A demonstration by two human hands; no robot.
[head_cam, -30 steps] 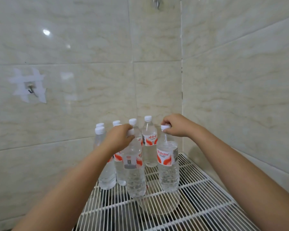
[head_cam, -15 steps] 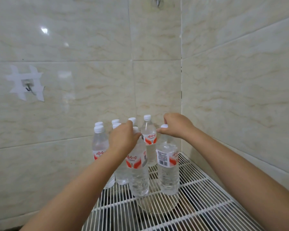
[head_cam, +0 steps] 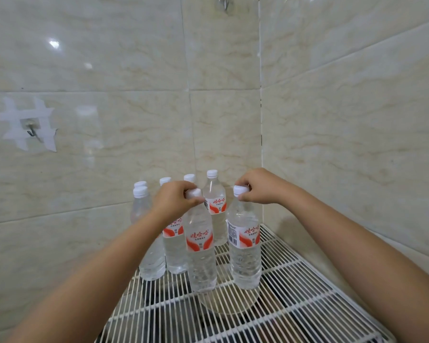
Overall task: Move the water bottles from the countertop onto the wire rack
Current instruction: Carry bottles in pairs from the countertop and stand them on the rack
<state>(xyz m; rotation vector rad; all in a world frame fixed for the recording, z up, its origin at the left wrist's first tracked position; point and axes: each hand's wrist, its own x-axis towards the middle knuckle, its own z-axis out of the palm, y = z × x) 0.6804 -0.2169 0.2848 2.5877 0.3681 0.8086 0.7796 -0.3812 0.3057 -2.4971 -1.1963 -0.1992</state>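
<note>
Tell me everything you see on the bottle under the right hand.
The bottle is clear ribbed plastic, full of water, with a white cap and a white-and-red label showing red characters and a barcode. It stands upright on the white wire rack, nearest the right wall, apart from the neighbouring bottles. The right hand pinches its cap from above; nothing else touches it.

Tiled corner of domestic room, possibly kitchen or bathroom. Glossy cream marble-pattern wall tiles [head_cam: 344,120] meeting at corner; adhesive hook [head_cam: 31,131] taped to left wall; white wire rack [head_cam: 295,293] carrying bottled water [head_cam: 217,209]; metal fitting [head_cam: 224,2] at top edge, unclear.
</note>
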